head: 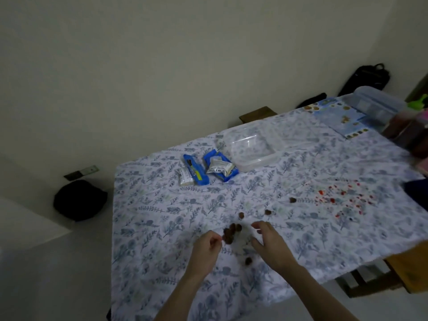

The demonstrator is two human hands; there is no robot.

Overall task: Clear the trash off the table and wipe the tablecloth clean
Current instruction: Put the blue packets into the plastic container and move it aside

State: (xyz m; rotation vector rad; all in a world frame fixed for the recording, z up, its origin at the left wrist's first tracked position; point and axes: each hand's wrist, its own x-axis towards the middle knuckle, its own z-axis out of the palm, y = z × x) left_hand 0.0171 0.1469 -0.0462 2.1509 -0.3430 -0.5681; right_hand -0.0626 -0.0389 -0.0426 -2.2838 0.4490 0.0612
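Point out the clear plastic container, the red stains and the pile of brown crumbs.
clear plastic container [266, 162]: head view, on its near rim.
red stains [342, 200]: head view, middle of the spatter.
pile of brown crumbs [231, 232]: head view, centre of the cluster.

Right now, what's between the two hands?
Head view: a cluster of brown bits lies on the tablecloth between the left hand and right hand.

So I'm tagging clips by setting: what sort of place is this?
Probably a home dining area: a table under a floral tablecloth set against a plain wall, snack wrappers beside a clear plastic container, and a backpack at the far end.
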